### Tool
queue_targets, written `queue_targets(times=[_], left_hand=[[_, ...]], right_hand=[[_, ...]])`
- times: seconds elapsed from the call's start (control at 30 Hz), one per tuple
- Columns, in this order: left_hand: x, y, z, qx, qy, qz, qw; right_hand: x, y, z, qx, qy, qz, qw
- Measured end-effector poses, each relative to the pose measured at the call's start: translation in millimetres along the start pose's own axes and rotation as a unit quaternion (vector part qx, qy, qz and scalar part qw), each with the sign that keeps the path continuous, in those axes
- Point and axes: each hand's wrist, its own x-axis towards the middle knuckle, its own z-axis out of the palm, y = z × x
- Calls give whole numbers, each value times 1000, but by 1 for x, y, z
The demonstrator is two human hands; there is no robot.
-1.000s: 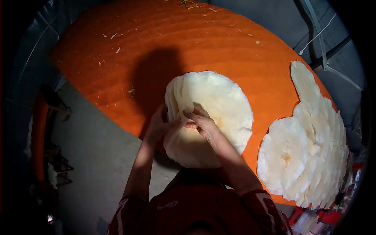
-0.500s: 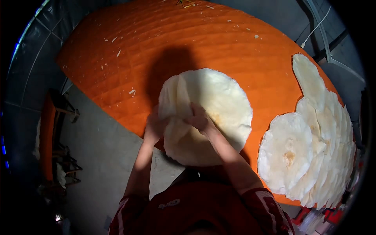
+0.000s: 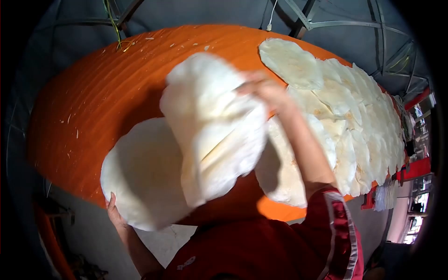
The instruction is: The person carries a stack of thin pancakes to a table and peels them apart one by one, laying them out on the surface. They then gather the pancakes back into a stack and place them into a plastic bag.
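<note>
A large, limp, off-white round flatbread (image 3: 212, 121) hangs from my right hand (image 3: 263, 91), which is blurred by motion and closed on its upper right edge. The sheet is creased and partly folded over, raised above the orange cloth. Below it to the left lies another pale round flatbread (image 3: 140, 172), partly covered by the raised one. My left hand (image 3: 115, 212) grips the lower left rim of this lower flatbread, with fingertips showing at its edge and the rest of the fingers hidden.
An orange quilted cloth (image 3: 84, 126) covers the table, with white flakes scattered over it. Many overlapping flatbreads (image 3: 343, 135) spread across the right side. Grey metal bars (image 3: 343, 24) run behind the far edge. A concrete floor (image 3: 88, 205) shows at lower left.
The view has turned right. Both hands were together on the round flatbread; now they are apart. The right hand has lifted one sheet up and rightward, exposing another beneath.
</note>
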Motion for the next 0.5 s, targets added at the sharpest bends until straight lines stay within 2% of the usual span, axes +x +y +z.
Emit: queue_targets(times=[0.03, 0.07, 0.1, 0.13, 0.17, 0.23, 0.27, 0.3, 0.33, 0.37, 0.4, 0.47, 0.5], left_hand=[[2, -1, -14, -1, 17, -6, 1000], [11, -11, -44, 47, 41, 17, 998], [26, -27, -81, 97, 66, 41, 992], [35, -35, -99, 148, 92, 63, 983], [24, -34, -82, 160, 114, 81, 977], [27, -28, -80, 162, 117, 41, 979], [25, -29, -83, 160, 120, 20, 980], [26, -28, -86, 142, 106, 7, 984], [28, -28, -89, 140, 106, 11, 984], [30, -27, -93, 139, 105, 17, 985], [31, -25, -97, 138, 106, 19, 985], [24, -21, -85, 65, 64, -14, 996], [23, -18, -82, 33, 39, -35, 998]], right_hand=[[-6, -10, -44, 2, 23, 2, 1000], [-25, -27, -66, -29, 133, -3, 991], [-40, -35, -96, -94, 175, -19, 980], [-59, -46, -106, -132, 246, 9, 960], [-68, -18, -176, -188, 243, 8, 952], [-93, 17, -221, -83, 246, 16, 965], [-106, 46, -254, -123, 274, 18, 954], [-126, 74, -284, -179, 334, 55, 924], [-120, 79, -282, -392, 433, 240, 776], [-118, 96, -284, -552, 453, 141, 686], [-117, 110, -285, -688, 452, 38, 566], [-87, 108, -255, -625, 418, -39, 658], [-73, 120, -253, -690, 287, -111, 655]])
